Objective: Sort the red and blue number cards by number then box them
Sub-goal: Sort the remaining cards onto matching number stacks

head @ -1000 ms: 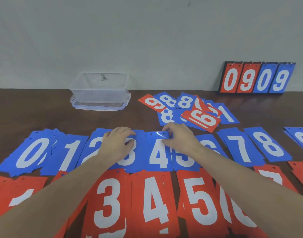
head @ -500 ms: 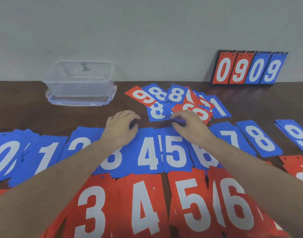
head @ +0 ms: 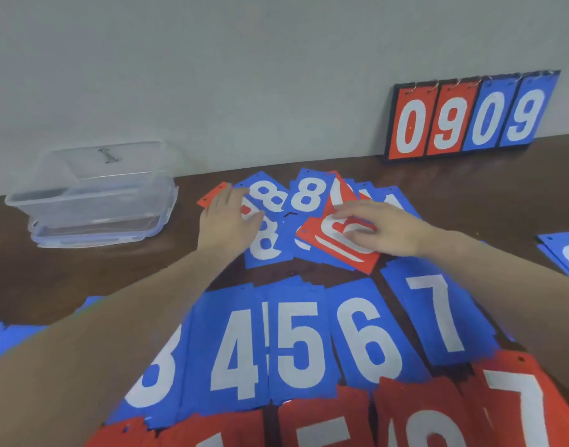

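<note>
Both hands (head: pixel 231 221) have reached the pile, red card (head: pixel 338 250) lying crosswise.

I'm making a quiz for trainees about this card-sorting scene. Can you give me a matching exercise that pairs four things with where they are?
Things:
1. clear plastic box
2. flip scoreboard
3. left hand
4. right hand

Places:
A. on a tilted red card in the unsorted pile
B. leaning against the wall, far right
C. on the table, far left
D. on the blue 8 cards in the unsorted pile

Pairs: 1-C, 2-B, 3-D, 4-A
</note>
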